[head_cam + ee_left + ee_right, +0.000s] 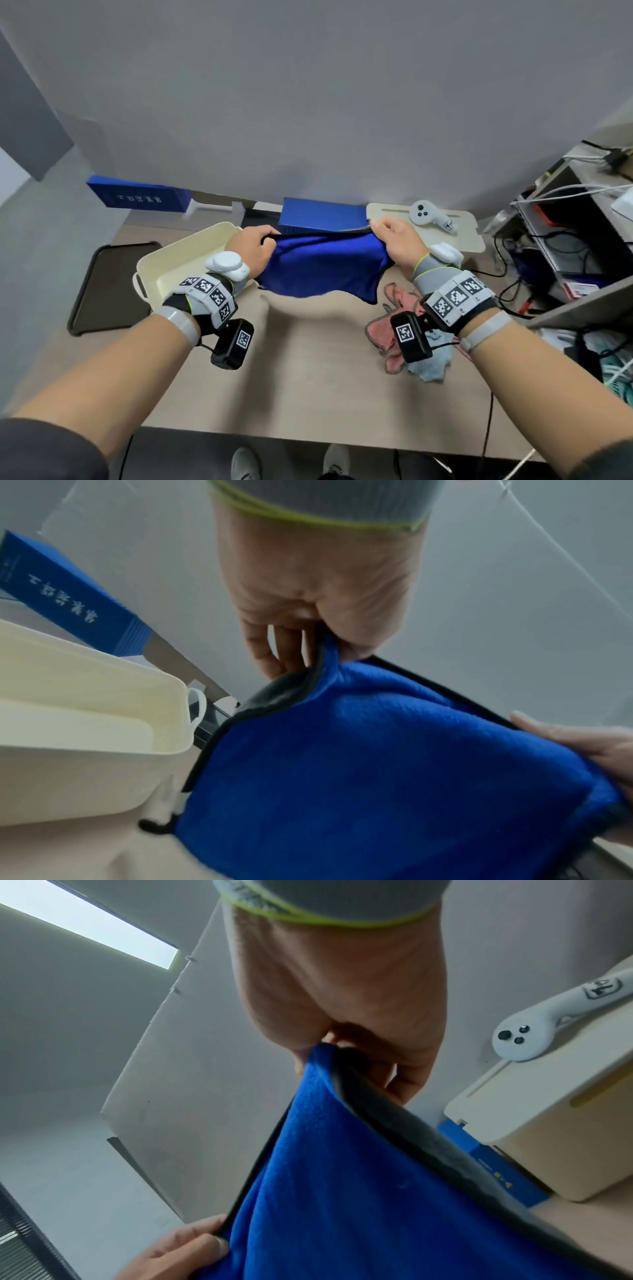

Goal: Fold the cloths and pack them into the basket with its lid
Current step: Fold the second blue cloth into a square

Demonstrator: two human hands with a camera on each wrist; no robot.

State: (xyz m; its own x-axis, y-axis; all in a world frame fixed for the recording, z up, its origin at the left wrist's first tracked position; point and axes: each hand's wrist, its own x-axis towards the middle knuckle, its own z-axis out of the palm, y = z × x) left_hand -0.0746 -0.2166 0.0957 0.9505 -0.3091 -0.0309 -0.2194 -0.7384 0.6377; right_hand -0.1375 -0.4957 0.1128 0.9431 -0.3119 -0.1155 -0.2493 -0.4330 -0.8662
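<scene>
A blue cloth (322, 265) with a dark hem hangs stretched above the table between both hands. My left hand (251, 250) pinches its left top corner, and my right hand (394, 238) pinches the right top corner. The left wrist view shows my left hand (308, 631) curled on the blue cloth (359, 764); in the right wrist view my right hand (342, 1031) grips the cloth (342, 1191) the same way. The cream basket (171, 263) stands open at the left. Its flat cream lid (455, 240) lies at the back right. A pink cloth (383, 329) and a light blue cloth (431, 366) lie crumpled under my right wrist.
A white controller (426, 214) rests on the lid. A blue box (322, 216) lies behind the held cloth, and another blue box (137, 197) leans at the back left. A dark tray (102, 287) sits left of the basket. Shelves with cables (582, 222) crowd the right side.
</scene>
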